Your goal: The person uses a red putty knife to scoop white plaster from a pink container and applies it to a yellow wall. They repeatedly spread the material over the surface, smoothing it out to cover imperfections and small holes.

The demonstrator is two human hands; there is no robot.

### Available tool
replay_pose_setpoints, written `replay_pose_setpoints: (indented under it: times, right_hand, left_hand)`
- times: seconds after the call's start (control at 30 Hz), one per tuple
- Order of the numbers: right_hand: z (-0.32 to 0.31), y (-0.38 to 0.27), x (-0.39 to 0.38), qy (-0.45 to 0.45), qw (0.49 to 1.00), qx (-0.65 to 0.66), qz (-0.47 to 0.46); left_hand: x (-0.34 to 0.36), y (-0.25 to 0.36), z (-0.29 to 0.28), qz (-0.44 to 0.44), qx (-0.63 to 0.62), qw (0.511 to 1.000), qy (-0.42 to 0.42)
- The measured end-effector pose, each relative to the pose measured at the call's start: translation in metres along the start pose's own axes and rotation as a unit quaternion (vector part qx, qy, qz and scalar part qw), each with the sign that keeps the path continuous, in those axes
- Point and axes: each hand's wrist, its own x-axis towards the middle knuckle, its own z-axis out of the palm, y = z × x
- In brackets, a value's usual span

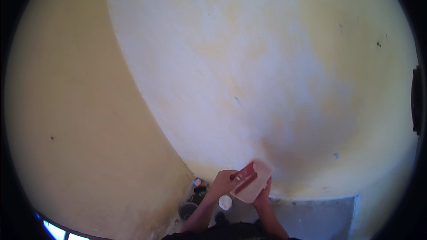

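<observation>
In front of my body I hold a flat, rectangular tool (265,169) with a pale pinkish, dusty face and dark red ridged parts along it. It is tilted in the air, in front of the wall's lower part. My left hand (221,183) is closed on its left side, at the red part. My right hand (263,194) grips the right edge from below, with its fingers partly hidden behind the tool. Beyond it rises a yellow wall (356,66) with broad, uneven white patches (213,93).
Another yellow wall (89,106) meets this one at a corner on the left. On the grey floor (311,218) are a white round thing (225,202), a dark rounded object (188,210) and a small colourful item (197,182). A dark fixture (416,100) shows at the far right.
</observation>
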Motion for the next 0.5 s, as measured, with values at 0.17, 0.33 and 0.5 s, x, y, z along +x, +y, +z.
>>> replay_pose_setpoints:
  times: [0.17,0.33,0.5]
  right_hand:
    - [-0.019,-0.001,0.023,0.029,0.999,-0.030,-0.032]
    - [-0.026,0.002,0.018,0.054,0.997,-0.043,-0.026]
    - [-0.030,0.001,0.012,0.073,0.994,-0.058,-0.054]
  left_hand:
    - [-0.003,0.004,0.021,0.012,0.091,0.991,0.096]
    - [-0.019,0.013,0.016,0.064,0.197,0.975,0.077]
    - [-0.016,0.018,0.033,0.027,0.250,0.966,0.059]
